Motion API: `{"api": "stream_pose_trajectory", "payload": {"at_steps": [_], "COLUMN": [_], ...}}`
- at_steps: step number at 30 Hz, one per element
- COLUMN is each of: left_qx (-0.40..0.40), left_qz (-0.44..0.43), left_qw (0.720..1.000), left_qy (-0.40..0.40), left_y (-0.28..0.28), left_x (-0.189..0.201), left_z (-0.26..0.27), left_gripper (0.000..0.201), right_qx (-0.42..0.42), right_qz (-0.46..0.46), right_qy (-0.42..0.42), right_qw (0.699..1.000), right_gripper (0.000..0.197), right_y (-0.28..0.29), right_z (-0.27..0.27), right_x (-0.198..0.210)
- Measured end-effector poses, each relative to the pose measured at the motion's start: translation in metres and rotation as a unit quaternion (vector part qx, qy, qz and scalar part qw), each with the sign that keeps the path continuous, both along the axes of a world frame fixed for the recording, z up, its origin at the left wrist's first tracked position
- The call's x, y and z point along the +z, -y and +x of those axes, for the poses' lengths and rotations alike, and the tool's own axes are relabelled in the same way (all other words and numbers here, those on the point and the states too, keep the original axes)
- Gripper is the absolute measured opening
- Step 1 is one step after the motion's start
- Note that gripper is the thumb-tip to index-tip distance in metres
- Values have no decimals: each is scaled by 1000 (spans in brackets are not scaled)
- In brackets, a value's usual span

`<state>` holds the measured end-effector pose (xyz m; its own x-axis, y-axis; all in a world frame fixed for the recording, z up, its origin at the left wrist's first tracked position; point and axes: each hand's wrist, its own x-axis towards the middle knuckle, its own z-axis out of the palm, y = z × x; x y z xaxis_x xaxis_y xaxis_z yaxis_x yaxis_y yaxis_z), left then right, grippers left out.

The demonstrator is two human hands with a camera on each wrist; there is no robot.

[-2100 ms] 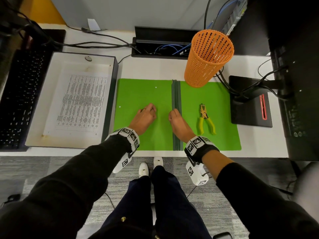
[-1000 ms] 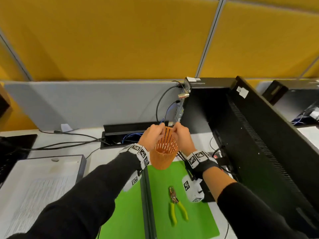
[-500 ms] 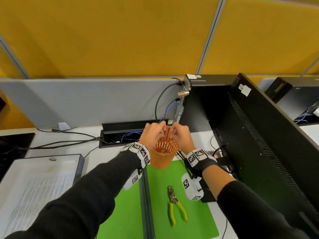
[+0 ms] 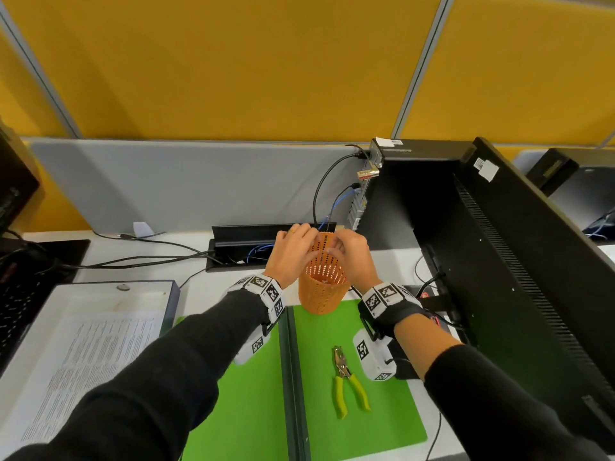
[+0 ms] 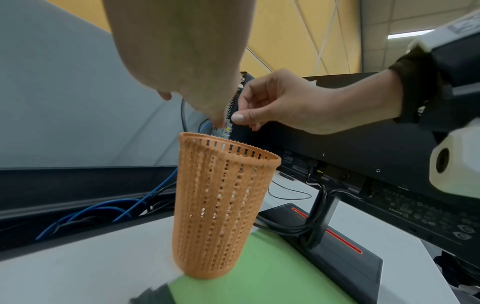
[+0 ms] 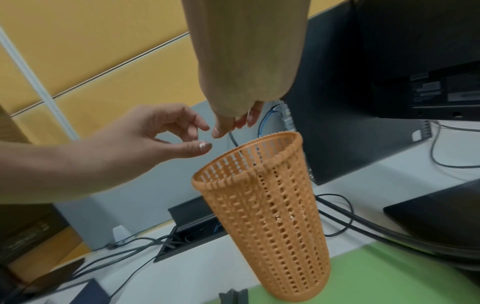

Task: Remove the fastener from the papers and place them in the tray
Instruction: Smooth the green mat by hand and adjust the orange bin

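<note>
An orange mesh cup (image 4: 321, 294) (image 5: 221, 205) (image 6: 272, 226) stands upright at the far edge of the green mat (image 4: 249, 394). Both hands hover just over its rim without touching it. My left hand (image 4: 299, 241) (image 6: 192, 133) has loosely spread fingers and holds nothing visible. On my right hand (image 4: 342, 247) (image 5: 244, 115), thumb and curled fingers are drawn together, and I see no fastener between them. The printed papers (image 4: 90, 361) lie flat in the white tray (image 4: 83, 301) at the left. No fastener shows on them.
Yellow-handled staple pliers (image 4: 346, 377) lie on the mat's right half. A black monitor (image 4: 499, 261) and its stand crowd the right side. An open cable trough (image 4: 243, 241) with cords runs behind the cup. A keyboard (image 4: 13, 314) sits at the far left.
Two seconds ago both hands rested on the green mat. They have since risen to the orange cup and stay over its rim, fingertips close together; the view tilted up.
</note>
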<state>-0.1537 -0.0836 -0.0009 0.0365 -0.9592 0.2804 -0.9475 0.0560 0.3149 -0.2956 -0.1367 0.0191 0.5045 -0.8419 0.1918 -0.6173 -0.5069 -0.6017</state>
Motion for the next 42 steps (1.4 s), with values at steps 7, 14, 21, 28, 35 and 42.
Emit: {"api": "stream_pose_trajectory", "payload": {"at_steps": [7, 14, 21, 28, 35, 42], "left_qx": [71, 158, 228, 229, 188, 151], "left_qz": [39, 110, 171, 181, 164, 123], "left_qw": [997, 980, 956, 953, 968, 981], "left_qy": [-1, -48, -70, -81, -33, 16], "left_y": [-75, -184, -270, -298, -283, -263], "left_x": [-42, -103, -150, -174, -181, -184], "left_z": [37, 61, 60, 53, 50, 41], "left_gripper": [28, 32, 42, 47, 46, 55], "right_qx": [124, 213, 282, 177, 109, 120], "right_qz": [-55, 3, 10, 22, 90, 104], "right_qy": [-17, -63, -131, -177, -187, -161], "right_qw": [991, 975, 950, 968, 972, 974], "right_gripper": [14, 18, 26, 33, 32, 29], "right_y": [-41, -100, -152, -148, -113, -105], "right_z": [52, 102, 129, 115, 93, 96], "right_x": [-6, -68, -133, -171, -179, -184]}}
